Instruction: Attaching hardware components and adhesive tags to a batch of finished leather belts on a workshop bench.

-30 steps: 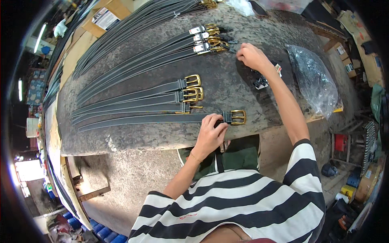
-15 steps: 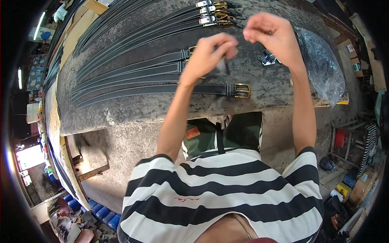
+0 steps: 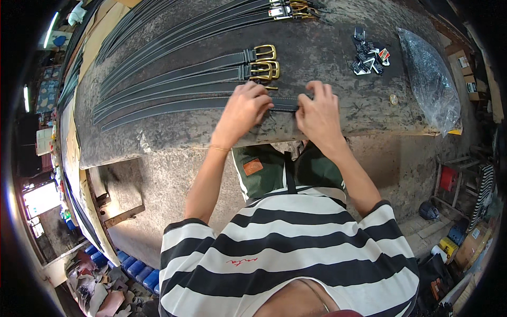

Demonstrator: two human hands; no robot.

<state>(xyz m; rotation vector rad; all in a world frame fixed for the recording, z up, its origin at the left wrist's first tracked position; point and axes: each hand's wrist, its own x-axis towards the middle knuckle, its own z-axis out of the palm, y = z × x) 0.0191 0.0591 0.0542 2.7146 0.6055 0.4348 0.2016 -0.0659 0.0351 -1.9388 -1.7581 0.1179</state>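
Note:
The nearest black leather belt (image 3: pixel 174 111), with pale stitching along its edges, lies across the dark worktable. My left hand (image 3: pixel 244 112) has its fingers curled onto this belt, short of its buckle end. At that end my right hand (image 3: pixel 319 117) closes round the belt and hides the buckle. A short stretch of strap shows between the two hands. Just beyond lie several similar belts (image 3: pixel 206 79), their brass buckles (image 3: pixel 265 52) pointing right. Small black-and-white plastic clips (image 3: pixel 367 59) sit in a loose pile farther right.
Toward the far edge, a bundle of belts (image 3: pixel 200 24) carries white tags near its buckles. A clear plastic bag (image 3: pixel 430 79) rests at the table's right end, and a small round gold-coloured piece (image 3: pixel 393 99) lies near it. The table's front edge (image 3: pixel 185 148) runs before me.
Both hands have come down from above the table to the nearest belt. The buckles of the belts beyond and the pile of clips, partly covered before, now show.

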